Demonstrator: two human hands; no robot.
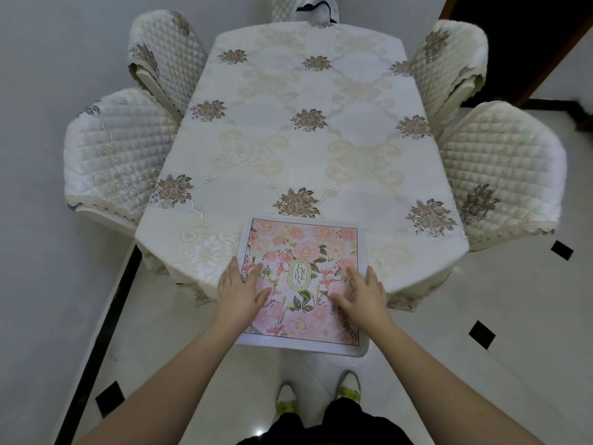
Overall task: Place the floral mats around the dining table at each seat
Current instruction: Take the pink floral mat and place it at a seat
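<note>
Looking down from the head camera, both hands lie flat on top of a stack of floral mats (301, 281). The left hand (239, 292) presses on the left side of the top mat, and the right hand (364, 293) presses on the right side. The fingers are spread out and loose. They are not clenched and not pinching anything, just resting on the mat.

The mats sit under the hands at the near end of the table (301, 139). The far part of the stack lies on the white cloth. The near part sticks out past the table edge, above the floor and the person's shoes (348, 385).

The pile looks flat and thin, with a white edge all round, so I think each mat is light and a bit bendy. The top looks smooth, so a mat may slide easily over the one below. I cannot tell how many mats are in the pile.

A good place to take hold is the side edge just beside each hand, with the thumb on top and the fingers under. Holding both sides should stop the mat from drooping.

Padded chairs stand out past the hands, two on the left (118, 149), two on the right (500, 168), and one at the far end (288, 8). No mat lies at any of those seats yet.
</note>
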